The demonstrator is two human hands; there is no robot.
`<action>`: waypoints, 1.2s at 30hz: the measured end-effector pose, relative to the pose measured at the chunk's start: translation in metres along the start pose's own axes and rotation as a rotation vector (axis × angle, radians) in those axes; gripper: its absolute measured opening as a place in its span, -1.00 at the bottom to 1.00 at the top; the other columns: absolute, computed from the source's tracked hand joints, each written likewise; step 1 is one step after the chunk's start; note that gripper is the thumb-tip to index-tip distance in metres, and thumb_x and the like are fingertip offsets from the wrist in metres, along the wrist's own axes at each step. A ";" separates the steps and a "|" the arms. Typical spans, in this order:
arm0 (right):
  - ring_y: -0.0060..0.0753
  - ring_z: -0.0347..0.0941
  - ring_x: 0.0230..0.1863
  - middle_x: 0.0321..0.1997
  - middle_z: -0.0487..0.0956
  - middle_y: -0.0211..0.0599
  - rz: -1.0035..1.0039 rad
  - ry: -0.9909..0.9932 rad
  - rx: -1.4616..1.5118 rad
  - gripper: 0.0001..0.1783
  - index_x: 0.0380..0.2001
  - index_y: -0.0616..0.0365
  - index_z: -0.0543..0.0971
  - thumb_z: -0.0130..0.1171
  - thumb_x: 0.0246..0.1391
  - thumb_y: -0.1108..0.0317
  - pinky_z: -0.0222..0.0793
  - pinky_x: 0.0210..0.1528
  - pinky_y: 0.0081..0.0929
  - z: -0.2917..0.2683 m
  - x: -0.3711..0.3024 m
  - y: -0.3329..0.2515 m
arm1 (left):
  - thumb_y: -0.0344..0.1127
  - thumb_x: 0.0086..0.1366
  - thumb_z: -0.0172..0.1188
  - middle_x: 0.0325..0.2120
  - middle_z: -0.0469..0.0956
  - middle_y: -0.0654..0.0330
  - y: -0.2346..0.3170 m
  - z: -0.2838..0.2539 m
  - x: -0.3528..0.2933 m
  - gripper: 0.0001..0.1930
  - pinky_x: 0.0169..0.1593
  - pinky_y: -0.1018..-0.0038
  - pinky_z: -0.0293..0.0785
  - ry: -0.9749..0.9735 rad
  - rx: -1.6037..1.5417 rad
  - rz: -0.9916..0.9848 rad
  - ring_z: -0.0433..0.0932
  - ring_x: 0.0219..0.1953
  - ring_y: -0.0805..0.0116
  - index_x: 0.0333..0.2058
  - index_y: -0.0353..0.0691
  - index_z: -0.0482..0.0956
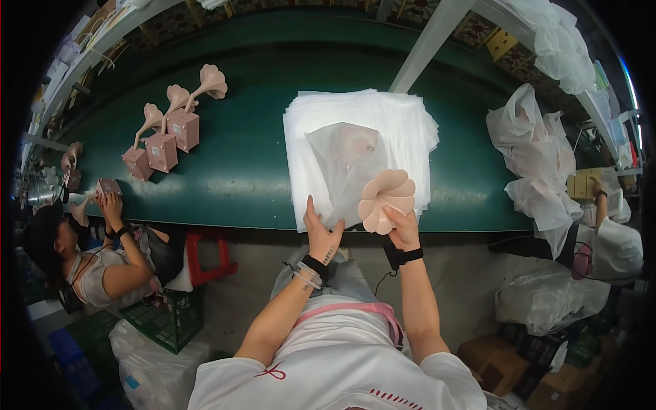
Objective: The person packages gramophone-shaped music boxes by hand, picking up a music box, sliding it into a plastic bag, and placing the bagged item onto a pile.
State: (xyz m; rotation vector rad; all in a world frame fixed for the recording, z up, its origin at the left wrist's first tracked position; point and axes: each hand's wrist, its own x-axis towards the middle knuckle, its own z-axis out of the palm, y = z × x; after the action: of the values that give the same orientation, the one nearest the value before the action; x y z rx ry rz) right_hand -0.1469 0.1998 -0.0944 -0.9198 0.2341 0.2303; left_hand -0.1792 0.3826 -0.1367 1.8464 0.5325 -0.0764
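My right hand [403, 229] grips a pink flower-shaped horn [387, 199], its open face turned toward me. My left hand [320, 229] pinches the near edge of a thin translucent bag [345, 160] that lies on a stack of white foam sheets [410, 123]. The bag seems to hold a pink box, blurred through the plastic. The stack rests on a green conveyor belt [239, 171] in front of me.
Three pink boxes with flower horns [171, 126] stand on the belt to the left. A person at the left [102, 260] holds another pink box [108, 186]. A red stool [208, 253] and green crate [167, 318] sit below. White plastic bags [540, 157] pile at the right.
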 end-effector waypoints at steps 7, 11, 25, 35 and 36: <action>-0.22 0.38 0.05 0.02 0.42 -0.17 -0.012 0.005 -0.006 -0.38 0.12 0.24 0.23 0.13 -0.06 0.50 0.34 0.08 -0.32 0.015 -0.026 -0.014 | 0.09 0.22 0.02 0.21 0.11 0.12 0.013 -0.022 0.083 -0.22 0.09 0.32 0.28 -0.478 -1.126 -0.406 0.21 0.17 0.14 0.29 -0.05 -0.11; -0.22 0.42 -0.01 -0.02 0.44 -0.18 0.011 -0.040 0.069 -0.36 0.12 0.21 0.23 0.17 -0.09 0.49 0.36 0.06 -0.29 0.024 -0.042 -0.017 | 0.07 0.28 -0.05 0.18 0.17 0.14 0.023 0.009 0.106 -0.31 0.12 0.31 0.29 -0.761 -1.370 -0.017 0.25 0.14 0.19 0.26 -0.12 -0.03; -0.38 0.43 -0.02 -0.06 0.51 -0.22 0.184 -0.048 -0.373 -0.49 -0.01 0.33 0.41 0.27 -0.10 0.49 0.32 0.05 -0.44 0.014 0.005 -0.023 | -0.11 0.36 -0.15 0.01 0.36 0.08 -0.058 0.093 0.062 -0.54 0.15 0.40 0.29 -0.953 -1.261 -0.127 0.33 0.09 0.25 0.14 -0.23 0.20; -0.20 0.54 -0.21 -0.19 0.56 0.02 -0.268 0.146 -1.351 -0.48 -0.01 0.21 0.45 0.28 -0.11 0.39 0.43 -0.15 -0.42 0.052 0.027 -0.073 | -0.39 0.15 0.10 -0.03 0.24 -0.08 0.057 -0.028 0.007 -0.40 0.04 0.27 0.29 -0.030 -0.176 0.378 0.30 0.03 0.07 0.17 -0.27 0.12; -0.12 0.53 -0.21 -0.21 0.55 0.06 -0.164 0.022 -1.402 -0.50 -0.04 0.19 0.47 0.28 -0.11 0.34 0.43 -0.16 -0.40 0.054 0.036 -0.080 | -0.43 0.14 0.09 -0.03 0.24 -0.09 0.065 -0.026 0.013 -0.42 0.02 0.26 0.31 -0.014 -0.010 0.520 0.32 0.02 0.04 0.15 -0.27 0.16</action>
State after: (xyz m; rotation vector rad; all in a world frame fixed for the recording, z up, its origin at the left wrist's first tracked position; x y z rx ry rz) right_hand -0.0835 0.1996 -0.0132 -2.3196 -0.0254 0.2166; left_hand -0.1471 0.3948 -0.0743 1.9181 0.0314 0.2618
